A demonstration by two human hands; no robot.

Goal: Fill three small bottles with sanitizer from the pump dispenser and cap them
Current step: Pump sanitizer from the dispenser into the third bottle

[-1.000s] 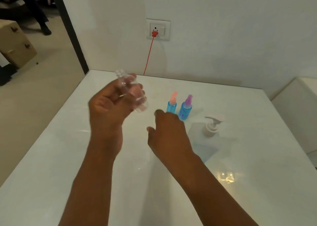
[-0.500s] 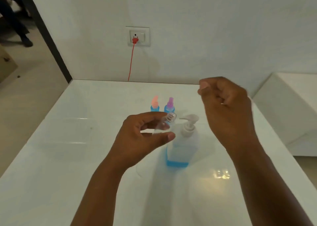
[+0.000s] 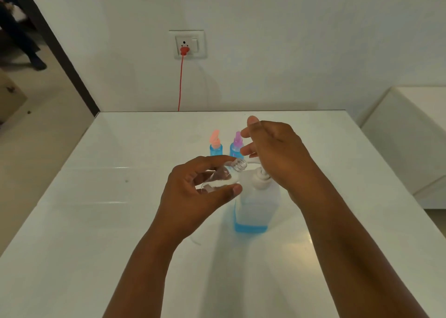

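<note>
White table [image 3: 79, 221]: glossy top, set against a white wall with a socket plate [image 3: 187, 44], a red plug and a red cord [image 3: 180, 83] dropping behind the far edge. Left hand [image 3: 193, 197]: raised above the table, thumb and fingers curled round a clear small bottle [image 3: 225, 176], uncapped, tilted with its threaded neck pointing right toward the pump spout; contents look empty or nearly so, hard to judge through the clear wall. Behind it, two small blue-filled bottles standing upright and just beside each other: orange-capped bottle [image 3: 215, 145] at left, purple-capped bottle [image 3: 236, 146] at right, both apparently filled and closed. Pump dispenser [image 3: 257, 204]: frosted body, low layer of blue liquid at the base, white pump head partly hidden. Right hand [image 3: 277, 153]: over the pump head, fingers loosely bent, holding nothing visible; whether the palm already touches the head cannot be told. Risks, as judged: the neck sits close to but not clearly under the spout, so a press could squirt sanitizer onto fingers or table; a hard press on the near-empty dispenser could tip it; the tilted bottle could spill once filled. No loose cap for the third bottle is seen.
</note>
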